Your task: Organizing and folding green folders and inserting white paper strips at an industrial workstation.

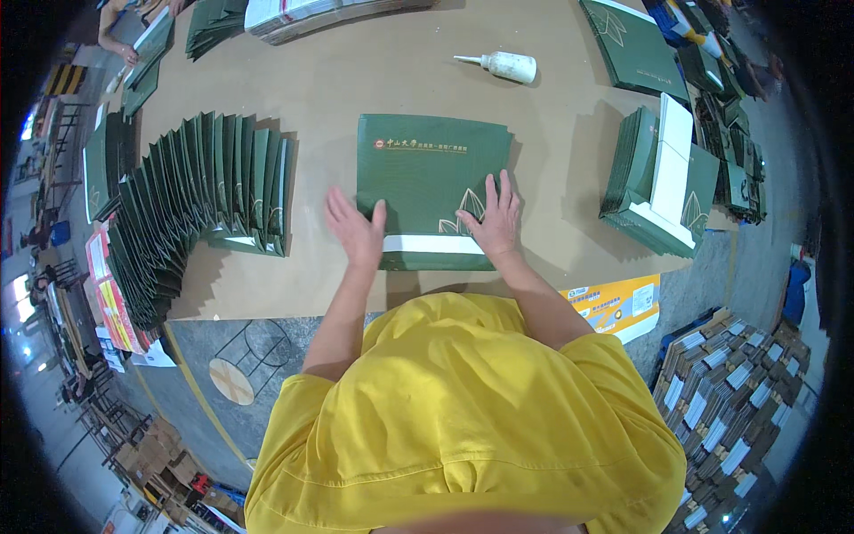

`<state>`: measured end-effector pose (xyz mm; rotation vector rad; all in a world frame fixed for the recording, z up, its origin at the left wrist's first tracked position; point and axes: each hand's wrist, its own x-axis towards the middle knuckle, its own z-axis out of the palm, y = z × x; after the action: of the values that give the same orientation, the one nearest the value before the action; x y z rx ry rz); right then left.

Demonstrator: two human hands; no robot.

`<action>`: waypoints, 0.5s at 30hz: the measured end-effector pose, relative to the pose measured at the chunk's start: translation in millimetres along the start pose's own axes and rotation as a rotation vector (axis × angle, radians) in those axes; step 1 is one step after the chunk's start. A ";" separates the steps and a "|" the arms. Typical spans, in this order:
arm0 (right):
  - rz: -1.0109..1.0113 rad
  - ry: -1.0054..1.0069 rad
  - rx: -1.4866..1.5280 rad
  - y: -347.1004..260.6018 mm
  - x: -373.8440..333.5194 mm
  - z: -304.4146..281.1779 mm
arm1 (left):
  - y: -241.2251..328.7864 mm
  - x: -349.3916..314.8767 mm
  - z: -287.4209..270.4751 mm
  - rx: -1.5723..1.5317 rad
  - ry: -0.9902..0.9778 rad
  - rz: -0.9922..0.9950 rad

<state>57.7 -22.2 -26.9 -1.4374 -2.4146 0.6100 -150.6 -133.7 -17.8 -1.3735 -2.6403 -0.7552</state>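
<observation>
A flat green paper bag (418,187) lies on the brown table in front of me, with gold lettering near its far edge and a gold leaf outline toward its near right. Across its near end runs a white strip (436,244). My left hand (356,228) rests at the bag's left edge, fingers stretched and thumb on the green paper. On the right side my right hand (495,218) lies spread over the bag's edge, its thumb beside the leaf outline. Neither hand grips anything. The bag's underside is hidden.
A white squeeze bottle (511,67) lies beyond the bag. Many green bags stand fanned (213,178) at left; a stack of green bags (632,169) with white strips sits at right. Another person's hand (130,55) shows at far left. Bundled stacks (729,418) stand lower right.
</observation>
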 end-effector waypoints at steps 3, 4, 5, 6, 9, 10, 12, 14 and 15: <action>0.100 -0.058 0.017 0.2 -0.3 -2.3 | -15.9 20.8 -6.4 -0.193 -0.492 -0.587; 0.081 0.014 0.108 11.3 -1.9 7.7 | -21.8 23.4 -0.9 -0.359 -0.546 -0.688; 0.063 0.086 0.198 21.6 -3.3 18.1 | -27.7 26.1 4.6 -0.527 -0.600 -0.786; 0.060 0.086 0.197 24.6 -3.5 22.3 | -35.6 26.3 12.0 -0.529 -0.598 -0.788; 0.325 0.170 0.469 22.2 1.4 18.6 | -44.0 32.2 17.4 -0.549 -0.605 -0.797; 0.442 0.088 0.455 12.5 10.6 3.0 | -49.6 33.8 15.9 -0.548 -0.605 -0.804; 0.571 0.014 0.435 16.5 26.1 -6.0 | -57.0 39.1 13.8 -0.746 -0.799 -0.819; 0.557 -0.230 0.578 43.6 41.8 -7.5 | -39.1 46.3 -0.1 -0.822 -0.892 -0.907; 0.508 -0.302 0.706 40.1 47.6 -20.1 | -35.9 44.0 -4.0 -0.865 -0.883 -0.935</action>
<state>74.6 41.0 -28.0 -1.6762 -1.6767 1.6899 -205.8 -119.7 -15.9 -0.3772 -3.9630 -1.9137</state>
